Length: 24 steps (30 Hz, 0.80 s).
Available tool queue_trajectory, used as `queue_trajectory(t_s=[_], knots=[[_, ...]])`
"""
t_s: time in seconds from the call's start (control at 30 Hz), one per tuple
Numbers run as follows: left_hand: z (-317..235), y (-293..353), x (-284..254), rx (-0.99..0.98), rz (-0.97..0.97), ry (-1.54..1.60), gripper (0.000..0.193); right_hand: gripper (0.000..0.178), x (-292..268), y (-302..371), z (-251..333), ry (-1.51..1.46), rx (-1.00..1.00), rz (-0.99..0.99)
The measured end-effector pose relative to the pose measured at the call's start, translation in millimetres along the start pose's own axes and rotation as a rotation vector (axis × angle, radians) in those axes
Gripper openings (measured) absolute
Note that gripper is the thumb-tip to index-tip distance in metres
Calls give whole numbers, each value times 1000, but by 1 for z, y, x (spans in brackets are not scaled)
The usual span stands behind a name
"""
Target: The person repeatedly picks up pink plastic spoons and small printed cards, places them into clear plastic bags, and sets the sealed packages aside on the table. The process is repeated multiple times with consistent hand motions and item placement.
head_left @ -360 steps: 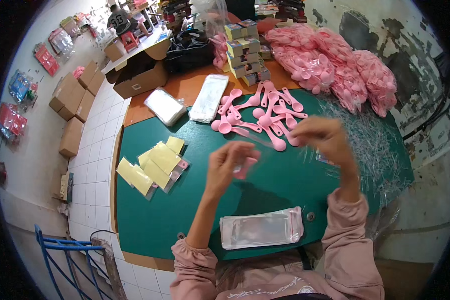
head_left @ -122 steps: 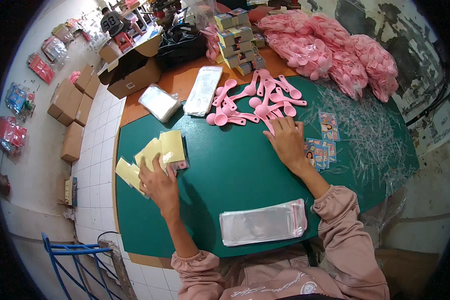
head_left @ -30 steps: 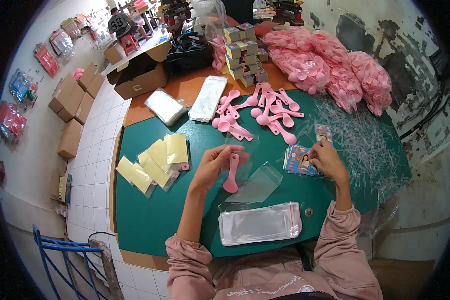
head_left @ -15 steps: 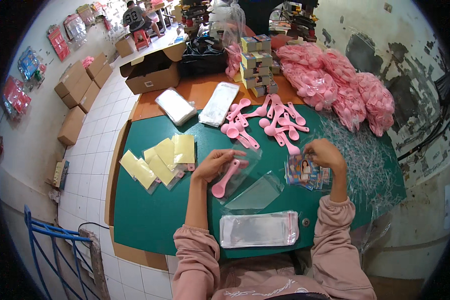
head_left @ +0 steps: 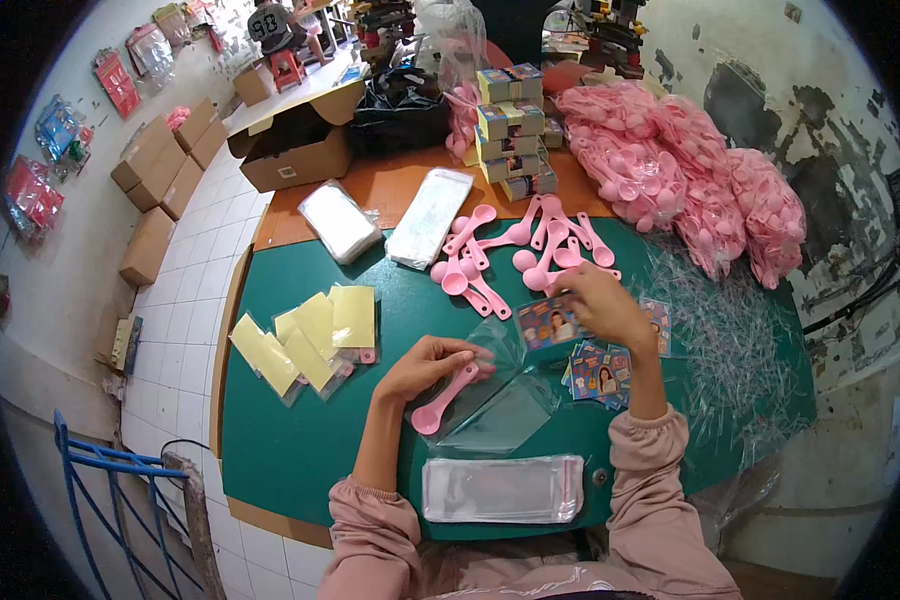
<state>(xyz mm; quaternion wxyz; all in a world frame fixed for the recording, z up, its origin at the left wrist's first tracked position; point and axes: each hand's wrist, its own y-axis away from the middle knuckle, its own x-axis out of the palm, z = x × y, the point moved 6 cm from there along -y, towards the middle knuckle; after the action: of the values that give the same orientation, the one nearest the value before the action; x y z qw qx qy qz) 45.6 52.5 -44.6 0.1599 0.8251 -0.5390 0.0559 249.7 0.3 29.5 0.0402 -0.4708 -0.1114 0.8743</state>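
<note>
Pink spoon (head_left: 442, 399) and clear bag (head_left: 497, 400) pinched in left hand (head_left: 425, 365) (right hand (head_left: 600, 305) gripping picture card (head_left: 550, 322)).

Bare green counter (head_left: 300, 430) lies open at 8 o'clock of the left hand (head_left: 425, 365). At 10 o'clock the yellow packets (head_left: 310, 335) block. Loose pink spoons (head_left: 510, 250) crowd 12 o'clock, between both hands. The stack of clear bags (head_left: 500, 490) bars 6 o'clock; picture cards (head_left: 600, 370) lie under the right hand (head_left: 600, 305).
</note>
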Motion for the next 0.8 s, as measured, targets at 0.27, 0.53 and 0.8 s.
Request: queue_trajectory(t_s=[0.27, 0.53, 0.8], knots=[[9, 5, -6, -27, -81, -6, 26, 14, 6, -11, 30, -262, 29, -59], [6, 9, -1, 0, -9, -57, 26, 17, 18, -3, 52, -214, 37, 97], [9, 3, -1, -39, -37, -89, 26, 17, 44, -10, 56, -306, -124, 173]])
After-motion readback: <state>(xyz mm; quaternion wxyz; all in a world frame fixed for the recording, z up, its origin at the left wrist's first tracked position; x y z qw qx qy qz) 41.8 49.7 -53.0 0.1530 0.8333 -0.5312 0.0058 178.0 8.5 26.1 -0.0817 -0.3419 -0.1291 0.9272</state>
